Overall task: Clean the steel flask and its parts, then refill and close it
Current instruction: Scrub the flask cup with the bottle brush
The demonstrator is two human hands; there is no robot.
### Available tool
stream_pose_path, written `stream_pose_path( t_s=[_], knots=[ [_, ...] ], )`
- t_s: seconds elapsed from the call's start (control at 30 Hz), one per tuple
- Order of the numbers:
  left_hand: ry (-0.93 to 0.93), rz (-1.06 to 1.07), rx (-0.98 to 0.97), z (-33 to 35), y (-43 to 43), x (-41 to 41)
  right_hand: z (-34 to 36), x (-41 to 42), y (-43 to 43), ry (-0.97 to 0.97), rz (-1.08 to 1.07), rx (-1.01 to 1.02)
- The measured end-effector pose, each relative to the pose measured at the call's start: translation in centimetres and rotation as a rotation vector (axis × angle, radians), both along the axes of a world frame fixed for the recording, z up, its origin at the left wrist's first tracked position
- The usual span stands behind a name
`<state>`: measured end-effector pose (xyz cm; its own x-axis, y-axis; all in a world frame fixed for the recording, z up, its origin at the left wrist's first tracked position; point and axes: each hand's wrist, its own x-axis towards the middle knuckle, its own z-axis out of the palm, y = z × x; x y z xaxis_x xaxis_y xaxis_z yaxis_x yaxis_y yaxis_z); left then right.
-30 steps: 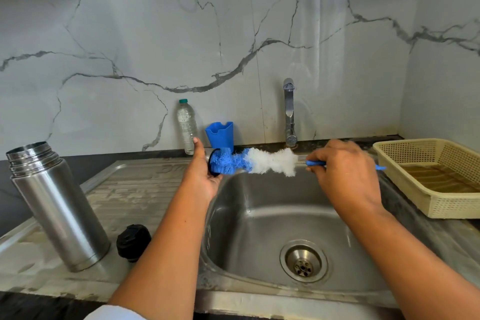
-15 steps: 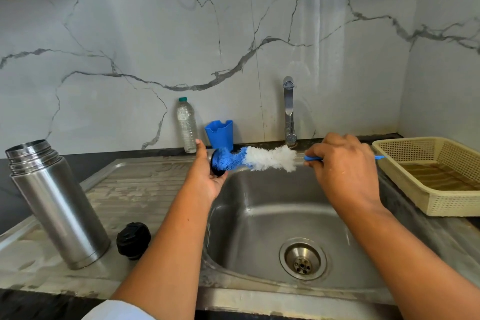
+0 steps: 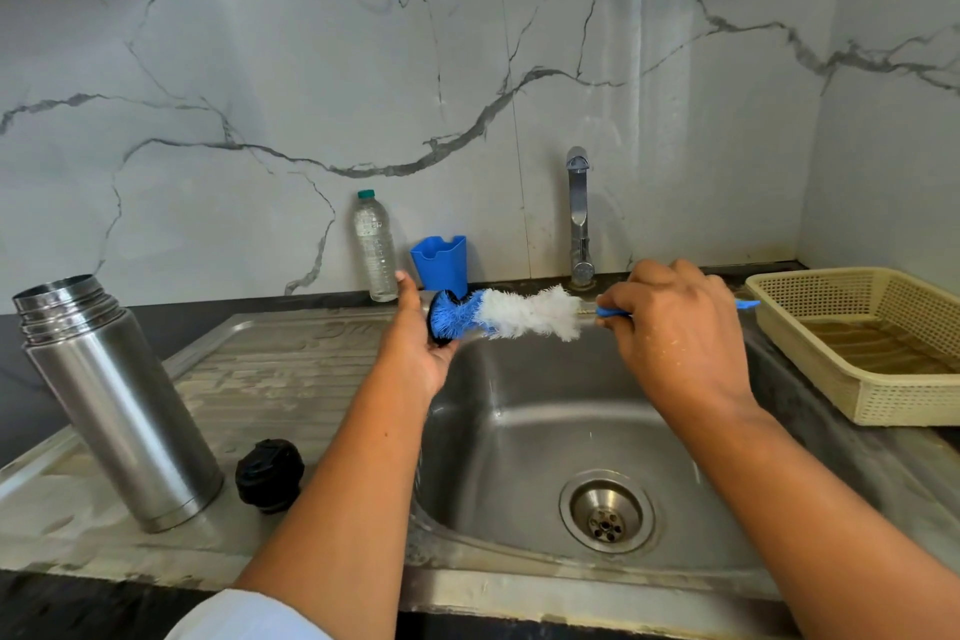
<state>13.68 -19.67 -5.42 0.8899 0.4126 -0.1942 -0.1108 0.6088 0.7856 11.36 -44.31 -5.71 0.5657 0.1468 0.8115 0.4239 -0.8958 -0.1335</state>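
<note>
The open steel flask (image 3: 111, 405) stands upright on the drainboard at the left. A black stopper (image 3: 269, 475) lies beside its base. My left hand (image 3: 415, 348) holds a small black flask part (image 3: 435, 335) over the sink's back left corner; most of that part is hidden by my palm and the bristles. My right hand (image 3: 675, 333) grips the blue handle of a bottle brush (image 3: 519, 314), held level. The brush's blue tip is pressed into the black part, and the white bristles trail toward my right hand.
The steel sink (image 3: 545, 411) with its drain (image 3: 605, 515) lies below my hands, the tap (image 3: 578, 218) behind it. A clear plastic water bottle (image 3: 374, 250) and a blue holder (image 3: 440, 263) stand at the wall. A beige basket (image 3: 872, 343) sits at the right.
The brush has shifted slightly against the black part as my right hand works it, its blue tip staying inside. The flask and stopper have not moved.
</note>
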Motion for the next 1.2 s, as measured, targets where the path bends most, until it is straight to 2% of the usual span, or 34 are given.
stream_pose_path(
  t_s=[0.07,0.23,0.37,0.53,0.63,0.77,1.0,1.2],
  knots=[
    [-0.019,0.049,-0.033,0.4,0.8,0.0,0.2,0.1,-0.5,-0.019,0.003,0.024],
    [0.013,-0.025,0.024,-0.3,0.1,0.0,0.0,-0.1,0.5,-0.057,0.01,-0.035],
    [-0.017,0.077,-0.067,0.0,1.7,0.5,0.3,0.3,-1.0,-0.079,0.009,0.009],
    [-0.003,-0.012,-0.015,-0.3,0.5,0.4,0.0,0.1,0.2,-0.107,0.034,-0.075],
    [-0.037,0.041,-0.047,0.0,1.7,0.7,0.3,0.3,-1.1,-0.117,0.034,-0.009],
    [-0.042,-0.022,0.031,-0.5,0.3,0.6,0.0,0.1,0.2,-0.102,0.043,-0.056],
    [-0.139,-0.079,-0.12,0.4,0.0,0.3,0.0,0.7,-1.3,-0.05,-0.022,0.026],
    [-0.157,-0.032,-0.094,-0.2,0.2,0.0,-0.4,0.4,-0.8,0.056,0.02,0.055]
  ],
)
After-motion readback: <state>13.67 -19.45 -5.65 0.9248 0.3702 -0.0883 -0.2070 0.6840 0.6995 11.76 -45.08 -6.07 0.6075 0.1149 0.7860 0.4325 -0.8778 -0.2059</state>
